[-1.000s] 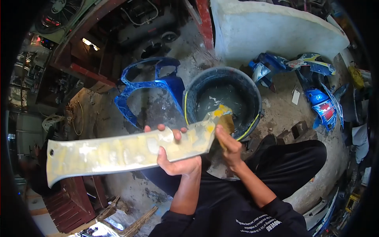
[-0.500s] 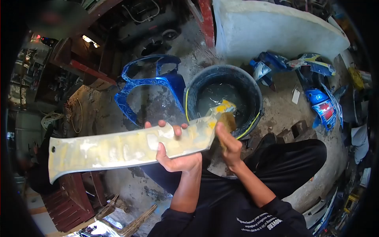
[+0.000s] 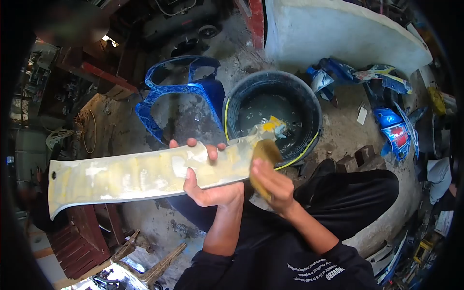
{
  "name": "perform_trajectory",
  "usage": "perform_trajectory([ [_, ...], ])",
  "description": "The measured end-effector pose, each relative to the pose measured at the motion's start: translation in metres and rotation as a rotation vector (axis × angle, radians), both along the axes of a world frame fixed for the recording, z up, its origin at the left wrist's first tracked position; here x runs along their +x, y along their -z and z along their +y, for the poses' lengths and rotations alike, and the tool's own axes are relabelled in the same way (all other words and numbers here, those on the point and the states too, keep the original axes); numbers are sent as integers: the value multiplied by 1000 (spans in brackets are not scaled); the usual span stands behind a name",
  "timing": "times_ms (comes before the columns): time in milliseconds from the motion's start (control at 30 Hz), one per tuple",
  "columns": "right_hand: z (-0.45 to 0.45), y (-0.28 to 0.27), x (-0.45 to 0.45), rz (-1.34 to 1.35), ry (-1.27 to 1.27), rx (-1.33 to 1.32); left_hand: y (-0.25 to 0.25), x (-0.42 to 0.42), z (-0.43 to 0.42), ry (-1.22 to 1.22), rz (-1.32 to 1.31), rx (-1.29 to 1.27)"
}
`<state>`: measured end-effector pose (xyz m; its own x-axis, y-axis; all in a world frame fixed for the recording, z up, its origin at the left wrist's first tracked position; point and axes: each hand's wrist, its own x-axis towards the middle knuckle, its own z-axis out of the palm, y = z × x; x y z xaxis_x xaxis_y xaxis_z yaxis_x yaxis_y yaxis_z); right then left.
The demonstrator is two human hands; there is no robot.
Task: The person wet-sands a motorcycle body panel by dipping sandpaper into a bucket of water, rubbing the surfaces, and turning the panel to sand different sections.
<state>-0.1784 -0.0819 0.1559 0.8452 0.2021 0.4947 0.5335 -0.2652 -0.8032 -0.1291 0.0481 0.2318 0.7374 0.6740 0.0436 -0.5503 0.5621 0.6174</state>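
A long panel (image 3: 130, 175), patchy in cream, white and pale grey, lies across in front of me, its narrow right end over a bucket. My left hand (image 3: 212, 194) is closed around the panel from below, thumb on the near edge and fingertips over the far edge. In my right hand (image 3: 275, 186) is a yellow-brown piece of sandpaper (image 3: 267, 152), pressed against the panel near its right end. The dark bucket (image 3: 316, 108) holds murky water. Beyond the sandpaper, the panel's tip (image 3: 273, 124) shows yellow and white patches.
A blue plastic frame (image 3: 212, 96) lies on the concrete floor left of the bucket. Blue fairing pieces (image 3: 394, 125) lie at the right, by a pale low wall (image 3: 338, 38). Wooden blocks (image 3: 360, 159) sit near my knee. A slatted dark-red wooden piece (image 3: 79, 246) stands lower left.
My right hand has moved left and slightly down along the panel with the sandpaper, which shows more fully now. The panel and my left hand have shifted slightly left in view.
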Motion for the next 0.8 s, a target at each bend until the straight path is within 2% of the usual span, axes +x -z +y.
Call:
perform_trajectory([
  [67,-8,36,15,45,192,-116,5,-2,-2,-36,102,11],
  [133,-12,25,22,92,167,-146,0,-2,-2,-28,74,23],
  [267,4,-3,-4,-26,87,-48,-1,-1,-1,0,57,-10],
  [367,-2,25,11,19,162,-84,6,0,-3,-40,115,7],
  [433,-1,18,12,60,188,-95,2,-2,-3,-33,85,20],
  [533,8,-16,-14,-35,33,11,-1,-2,0,-12,72,10],
  [600,6,4,-10,-74,42,7,0,-1,-3,-8,62,-15],
  [667,-5,39,8,70,235,-121,1,1,-2,-62,162,-7],
  [733,-5,34,15,120,240,-96,-1,-3,1,-32,98,8],
  [800,1,19,-3,-20,169,-86,1,-6,5,6,58,17],
])
